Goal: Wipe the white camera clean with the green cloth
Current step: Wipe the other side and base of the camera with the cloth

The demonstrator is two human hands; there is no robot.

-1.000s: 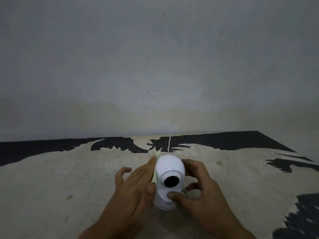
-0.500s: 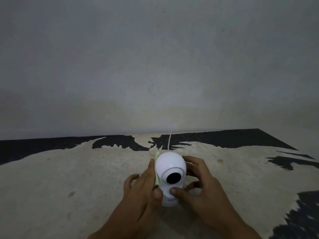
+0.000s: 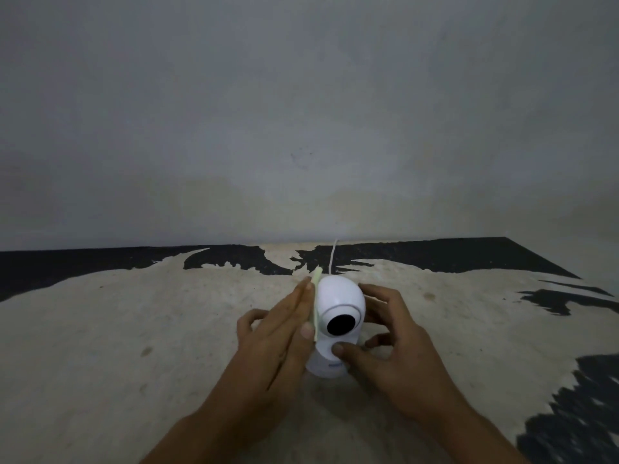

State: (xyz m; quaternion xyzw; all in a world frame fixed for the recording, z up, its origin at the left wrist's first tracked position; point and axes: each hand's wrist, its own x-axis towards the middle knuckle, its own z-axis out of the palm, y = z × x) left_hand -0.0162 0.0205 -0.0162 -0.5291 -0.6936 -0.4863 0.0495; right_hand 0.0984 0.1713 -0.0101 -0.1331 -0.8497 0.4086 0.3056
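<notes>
The white camera (image 3: 339,298), dome-headed with a round black lens facing me, stands upright on the worn table (image 3: 134,329). My left hand (image 3: 281,333) presses a pale green cloth (image 3: 315,279) flat against the camera's left side; only a thin edge of cloth shows between palm and dome. My right hand (image 3: 385,343) grips the camera from the right, thumb on the front of its base and fingers curled behind the head.
A thin white cable (image 3: 332,257) runs from behind the camera to the table's far edge. The tabletop is beige with black peeling patches (image 3: 569,423) at the back and right. A plain grey wall (image 3: 301,128) rises behind the table.
My left hand has slid up along the camera's left side, fingertips and cloth now near the top of the dome. The right hand keeps its hold.
</notes>
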